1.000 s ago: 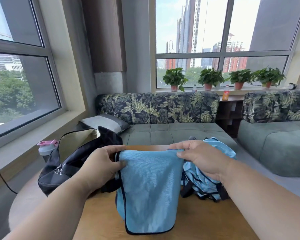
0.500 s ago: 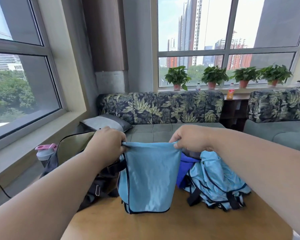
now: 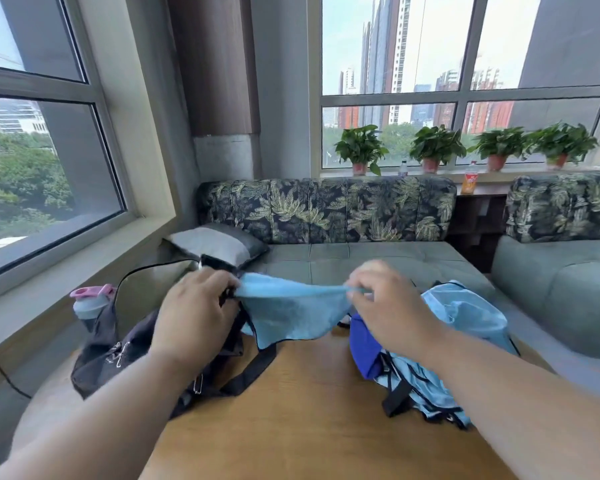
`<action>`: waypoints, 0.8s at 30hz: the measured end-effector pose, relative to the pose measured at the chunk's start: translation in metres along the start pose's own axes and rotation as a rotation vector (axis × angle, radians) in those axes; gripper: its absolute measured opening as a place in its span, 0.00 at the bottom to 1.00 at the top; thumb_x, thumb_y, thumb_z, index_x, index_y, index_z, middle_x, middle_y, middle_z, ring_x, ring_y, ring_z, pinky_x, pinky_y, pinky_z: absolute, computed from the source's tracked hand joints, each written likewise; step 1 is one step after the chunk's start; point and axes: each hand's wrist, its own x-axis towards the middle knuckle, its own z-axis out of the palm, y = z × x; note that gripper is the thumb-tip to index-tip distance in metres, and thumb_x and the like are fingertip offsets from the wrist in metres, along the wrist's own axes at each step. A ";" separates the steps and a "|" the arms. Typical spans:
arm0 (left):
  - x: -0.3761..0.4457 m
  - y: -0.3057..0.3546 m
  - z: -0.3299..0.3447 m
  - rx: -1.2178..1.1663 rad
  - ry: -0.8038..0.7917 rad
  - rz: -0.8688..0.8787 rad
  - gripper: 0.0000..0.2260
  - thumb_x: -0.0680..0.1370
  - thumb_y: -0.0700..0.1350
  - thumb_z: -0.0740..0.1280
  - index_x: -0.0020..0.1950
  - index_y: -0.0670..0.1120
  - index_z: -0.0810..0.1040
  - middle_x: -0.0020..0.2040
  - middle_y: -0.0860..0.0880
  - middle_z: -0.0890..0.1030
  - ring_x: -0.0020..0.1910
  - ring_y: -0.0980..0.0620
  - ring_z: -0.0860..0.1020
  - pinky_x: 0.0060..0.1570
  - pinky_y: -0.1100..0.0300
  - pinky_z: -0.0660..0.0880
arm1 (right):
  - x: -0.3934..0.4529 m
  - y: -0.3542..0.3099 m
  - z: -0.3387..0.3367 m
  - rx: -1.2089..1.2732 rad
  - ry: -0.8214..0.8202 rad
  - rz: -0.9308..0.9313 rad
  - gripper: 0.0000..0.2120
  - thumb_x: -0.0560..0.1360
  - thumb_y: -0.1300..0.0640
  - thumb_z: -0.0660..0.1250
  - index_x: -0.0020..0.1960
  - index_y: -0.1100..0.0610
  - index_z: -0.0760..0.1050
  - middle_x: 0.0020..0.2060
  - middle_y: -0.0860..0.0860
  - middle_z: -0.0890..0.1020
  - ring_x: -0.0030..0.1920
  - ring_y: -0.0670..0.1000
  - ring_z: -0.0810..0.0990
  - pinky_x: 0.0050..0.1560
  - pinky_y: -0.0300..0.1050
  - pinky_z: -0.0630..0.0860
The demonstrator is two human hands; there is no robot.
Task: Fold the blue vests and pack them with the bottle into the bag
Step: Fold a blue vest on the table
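A light-blue vest (image 3: 291, 311) with black trim hangs stretched between my hands above the wooden table (image 3: 309, 410). My left hand (image 3: 194, 313) pinches its left top corner, right over the open black bag (image 3: 118, 351). My right hand (image 3: 385, 306) pinches its right top corner. More light-blue vests (image 3: 465, 341) lie heaped at the right of the table, with a dark blue piece (image 3: 364, 344) at their left side. A grey bottle with a pink lid (image 3: 90, 303) stands behind the bag at the left.
A grey sofa with a leaf-patterned back (image 3: 326, 209) and a grey cushion (image 3: 219, 242) runs behind the table. Potted plants (image 3: 361, 150) and an orange drink bottle (image 3: 469, 181) stand on the window sill. A black cable (image 3: 0, 368) hangs at the far left.
The vest has risen and swung away from me, its lower part bunching up shorter. Both hands have moved forward and slightly left toward the bag's opening.
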 end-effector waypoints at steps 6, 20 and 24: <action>-0.155 -0.034 0.072 -0.037 -0.345 -0.176 0.14 0.71 0.43 0.80 0.47 0.61 0.82 0.43 0.61 0.78 0.48 0.51 0.78 0.47 0.56 0.73 | -0.125 0.052 0.079 -0.018 -0.429 0.210 0.08 0.83 0.56 0.66 0.50 0.59 0.81 0.60 0.50 0.82 0.59 0.45 0.77 0.66 0.40 0.71; -0.258 -0.035 0.064 -0.157 -0.405 -0.111 0.18 0.65 0.40 0.81 0.42 0.60 0.81 0.45 0.65 0.74 0.44 0.57 0.76 0.46 0.60 0.75 | -0.219 0.052 0.089 -0.030 -0.502 0.236 0.07 0.84 0.52 0.65 0.56 0.49 0.82 0.55 0.39 0.82 0.60 0.40 0.75 0.64 0.40 0.72; -0.275 -0.032 0.051 -0.110 -0.432 -0.150 0.16 0.67 0.40 0.79 0.43 0.60 0.82 0.43 0.65 0.74 0.42 0.54 0.77 0.40 0.60 0.73 | -0.233 0.047 0.084 -0.006 -0.517 0.253 0.07 0.85 0.52 0.64 0.57 0.42 0.79 0.56 0.32 0.78 0.62 0.36 0.74 0.61 0.31 0.69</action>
